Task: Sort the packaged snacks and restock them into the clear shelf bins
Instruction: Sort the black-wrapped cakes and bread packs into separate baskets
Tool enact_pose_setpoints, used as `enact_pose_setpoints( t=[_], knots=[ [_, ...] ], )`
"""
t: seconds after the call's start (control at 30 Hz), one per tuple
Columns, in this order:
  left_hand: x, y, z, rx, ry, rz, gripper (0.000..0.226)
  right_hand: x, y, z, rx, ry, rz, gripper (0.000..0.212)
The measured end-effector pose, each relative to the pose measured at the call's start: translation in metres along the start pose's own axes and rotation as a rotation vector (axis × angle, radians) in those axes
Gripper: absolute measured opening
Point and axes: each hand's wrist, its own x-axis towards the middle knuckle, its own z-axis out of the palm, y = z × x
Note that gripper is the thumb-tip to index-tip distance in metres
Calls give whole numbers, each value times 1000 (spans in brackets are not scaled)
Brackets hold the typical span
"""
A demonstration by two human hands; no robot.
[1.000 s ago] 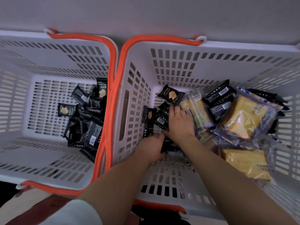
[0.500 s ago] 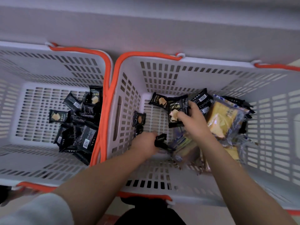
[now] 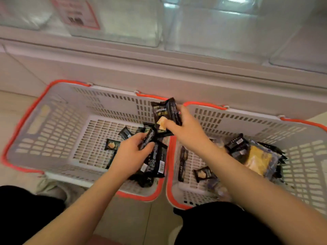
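Two white slotted baskets with orange rims stand on the floor. The left basket (image 3: 53, 131) has a pile of black snack packs (image 3: 155, 161) in its right part. The right basket (image 3: 300, 156) holds black packs (image 3: 237, 144) and clear-wrapped yellow cakes (image 3: 260, 160). My left hand (image 3: 131, 154) is over the left basket, shut on a small black pack (image 3: 147, 140). My right hand (image 3: 187, 131) is above the gap between the baskets, gripping black snack packs (image 3: 164, 115) marked with a yellow cake picture.
Clear shelf bins (image 3: 212, 30) sit on the white shelf above the baskets; one at the left carries a red-edged label (image 3: 77, 13). My knees in black (image 3: 221, 225) and a pale shoe (image 3: 53, 191) are close to the baskets' near rims on the tiled floor.
Both hands left the right basket, each carrying black packs, and moved left; the left hand is now over the left basket. The view tilted up, bringing the shelf bins into sight.
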Motion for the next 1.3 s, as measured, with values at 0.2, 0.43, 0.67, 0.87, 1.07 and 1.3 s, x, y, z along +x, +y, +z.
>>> enact_pose_setpoints(
  t=[0.2, 0.43, 0.67, 0.87, 1.07, 1.3],
  knots=[
    [-10, -71, -36, 110, 145, -283, 16, 16, 0, 56, -708, -568, -38, 71],
    [-1, -90, 6, 257, -111, -232, 33, -3, 25, 5, -800, -310, -277, 36],
    [3, -55, 40, 396, -506, 43, 24, -50, 113, -42, -772, -276, 103, 27],
    [7, 20, 51, 339, -166, 488, 29, -69, 178, -35, -733, -459, 292, 24],
    [39, 48, 113, 550, -339, 509, 37, -56, 221, -4, -825, -633, 288, 42],
    [88, 34, 187, 1127, -721, 305, 35, -50, 256, 19, -941, -615, 146, 51]
  ],
)
